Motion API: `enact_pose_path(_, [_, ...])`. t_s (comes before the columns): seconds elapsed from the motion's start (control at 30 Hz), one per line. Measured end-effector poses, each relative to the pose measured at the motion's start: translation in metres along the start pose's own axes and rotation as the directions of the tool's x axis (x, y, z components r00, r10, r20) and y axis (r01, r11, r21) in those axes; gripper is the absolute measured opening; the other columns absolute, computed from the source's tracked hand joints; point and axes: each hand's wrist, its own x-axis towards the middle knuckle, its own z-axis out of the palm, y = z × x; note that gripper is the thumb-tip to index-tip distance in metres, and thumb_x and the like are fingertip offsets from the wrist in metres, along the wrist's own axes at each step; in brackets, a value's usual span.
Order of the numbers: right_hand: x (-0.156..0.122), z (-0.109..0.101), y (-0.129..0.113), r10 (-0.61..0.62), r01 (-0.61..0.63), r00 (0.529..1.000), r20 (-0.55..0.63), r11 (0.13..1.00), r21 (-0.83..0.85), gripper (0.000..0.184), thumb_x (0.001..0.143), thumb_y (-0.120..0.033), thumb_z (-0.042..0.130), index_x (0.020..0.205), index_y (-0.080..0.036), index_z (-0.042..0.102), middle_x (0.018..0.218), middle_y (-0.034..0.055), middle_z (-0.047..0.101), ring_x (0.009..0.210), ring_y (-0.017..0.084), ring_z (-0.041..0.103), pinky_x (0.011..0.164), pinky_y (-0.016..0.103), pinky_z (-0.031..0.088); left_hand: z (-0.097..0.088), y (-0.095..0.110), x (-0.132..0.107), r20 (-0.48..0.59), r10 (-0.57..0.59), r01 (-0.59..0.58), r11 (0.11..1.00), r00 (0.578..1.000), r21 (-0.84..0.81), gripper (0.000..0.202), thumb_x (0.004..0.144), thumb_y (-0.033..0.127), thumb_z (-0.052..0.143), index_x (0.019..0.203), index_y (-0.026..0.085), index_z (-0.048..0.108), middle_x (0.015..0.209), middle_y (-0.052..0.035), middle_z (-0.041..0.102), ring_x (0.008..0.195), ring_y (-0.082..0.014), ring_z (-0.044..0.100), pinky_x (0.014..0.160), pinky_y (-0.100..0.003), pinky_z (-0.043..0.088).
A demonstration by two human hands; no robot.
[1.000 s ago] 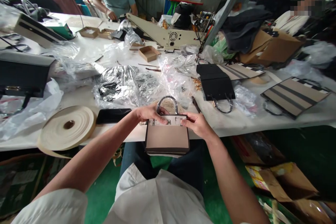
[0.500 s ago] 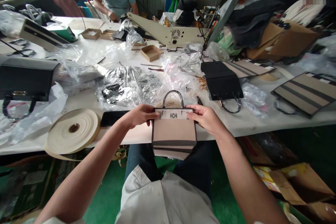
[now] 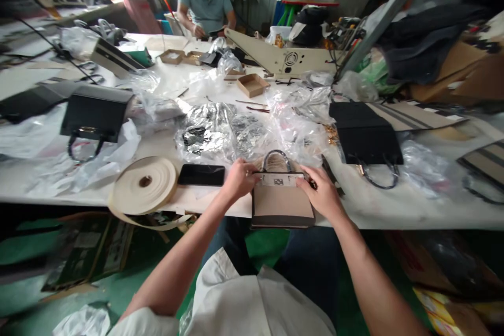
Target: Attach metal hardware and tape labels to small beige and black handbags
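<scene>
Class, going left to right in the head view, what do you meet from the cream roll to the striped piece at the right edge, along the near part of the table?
Cream roll → phone → left hand → beige bag → right hand → black bag → striped piece.

Left hand pinches beige bag at top left corner, right hand at top right, thumbs on the near face. Dark handle arches between both sets of fingers. Phone lies just left of the left fingers, tape roll farther left, black bag beyond the roll. Narrow dark thing, unclear what, sits beside right fingers; second black bag farther right. Clear plastic spreads ahead of the fingers, then open cardboard box, then cream machine arm. Co-worker in blue shirt far ahead, left of the fingers.
</scene>
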Motion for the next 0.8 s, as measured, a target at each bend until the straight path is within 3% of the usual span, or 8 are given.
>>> enact_pose_path(0.13, [-0.003, 0.012, 0.011, -0.06, 0.06, 0.998, 0.003, 0.994, -0.093, 0.06, 0.114, -0.062, 0.051, 0.159, -0.026, 0.071, 0.148, 0.0176, 0.075, 0.138, 0.039, 0.072, 0.117, 0.051, 0.058, 0.013, -0.011, -0.011, -0.12, -0.007, 0.009, 1.0, 0.993, 0.01, 0.02, 0.093, 0.031, 0.085, 0.082, 0.018, 0.075, 0.114, -0.0121, 0.067, 0.101, -0.0239, 0.069, 0.098, -0.034, 0.058])
enact_pose_path(0.3, [0.005, 0.014, 0.016, -0.132, 0.142, 0.989, 0.072, 0.975, -0.17, 0.061, 0.118, -0.059, 0.041, 0.161, -0.025, 0.07, 0.153, 0.0165, 0.072, 0.139, 0.036, 0.072, 0.119, 0.048, 0.058, 0.016, -0.013, -0.012, -0.169, -0.073, 0.079, 0.996, 0.983, 0.029, 0.026, 0.093, 0.028, 0.087, 0.076, 0.018, 0.07, 0.103, -0.0091, 0.069, 0.091, -0.0225, 0.069, 0.09, -0.034, 0.056])
enact_pose_path(0.47, [0.008, 0.007, 0.011, -0.115, 0.15, 0.98, 0.165, 0.964, -0.22, 0.06, 0.12, -0.054, 0.036, 0.167, -0.026, 0.063, 0.161, 0.013, 0.068, 0.138, 0.032, 0.073, 0.116, 0.043, 0.061, 0.021, -0.009, -0.015, -0.249, -0.074, 0.092, 0.994, 0.966, 0.06, 0.022, 0.095, 0.028, 0.083, 0.079, 0.019, 0.07, 0.109, -0.0089, 0.072, 0.091, -0.0231, 0.069, 0.088, -0.036, 0.053])
enact_pose_path(0.6, [0.008, 0.007, 0.009, -0.08, 0.127, 0.982, 0.17, 0.951, -0.281, 0.061, 0.119, -0.055, 0.038, 0.167, -0.026, 0.063, 0.157, 0.0138, 0.071, 0.135, 0.034, 0.074, 0.113, 0.045, 0.062, 0.026, -0.006, -0.025, -0.287, -0.107, 0.125, 0.991, 0.952, 0.043, 0.023, 0.097, 0.032, 0.083, 0.084, 0.021, 0.068, 0.109, -0.0098, 0.073, 0.095, -0.0259, 0.071, 0.09, -0.038, 0.055])
enact_pose_path(0.7, [0.01, 0.012, 0.016, -0.127, 0.158, 0.983, 0.13, 0.951, -0.265, 0.062, 0.118, -0.057, 0.039, 0.164, -0.024, 0.066, 0.15, 0.0169, 0.074, 0.134, 0.037, 0.074, 0.114, 0.051, 0.06, 0.03, -0.004, -0.032, -0.327, -0.112, 0.133, 0.99, 0.938, 0.042, 0.016, 0.099, 0.031, 0.082, 0.099, 0.021, 0.069, 0.116, -0.0131, 0.072, 0.103, -0.03, 0.073, 0.095, -0.042, 0.058])
enact_pose_path(0.8, [0.011, 0.015, 0.028, -0.219, 0.225, 0.974, 0.052, 0.944, -0.243, 0.06, 0.117, -0.06, 0.047, 0.159, -0.025, 0.072, 0.142, 0.0197, 0.077, 0.132, 0.038, 0.074, 0.114, 0.051, 0.058, 0.032, -0.006, -0.041, -0.419, 0.029, -0.008, 0.999, 0.908, 0.053, 0.034, 0.099, 0.025, 0.081, 0.128, 0.019, 0.064, 0.133, -0.0185, 0.068, 0.121, -0.0342, 0.072, 0.106, -0.047, 0.06])
